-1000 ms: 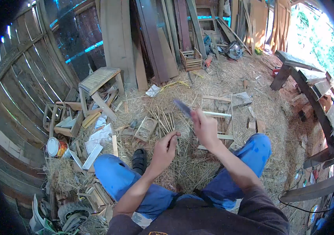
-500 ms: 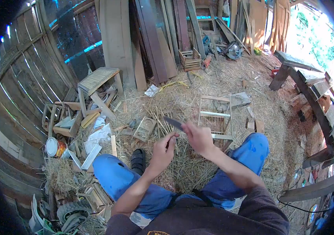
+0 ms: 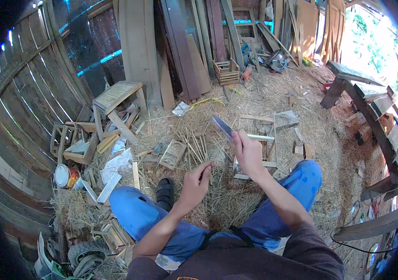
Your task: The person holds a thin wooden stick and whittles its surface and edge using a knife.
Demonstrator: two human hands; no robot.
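Observation:
My right hand (image 3: 249,156) is wrapped round the handle of a knife (image 3: 222,127), its blade pointing up and to the left. My left hand (image 3: 195,184) is closed in a pinch to the left of it and lower. Whatever sits between those fingertips is too small to make out. Beyond my left hand, several thin sticks (image 3: 198,145) lie fanned out on the straw-strewn ground. Partly behind my right hand stands a wooden frame (image 3: 257,117) with thin slats. A smaller wooden piece (image 3: 172,154) rests left of the sticks.
A small wooden stool (image 3: 117,95) and scrap wood stand at the left, near a paint can (image 3: 62,175). At the back are a slatted crate (image 3: 226,71), a circular saw (image 3: 277,60) and leaning boards (image 3: 180,46). A heavy wooden bench (image 3: 355,77) is at the right.
My right hand has moved right and slightly up with the knife, away from my left hand. My left hand has shifted only slightly downward.

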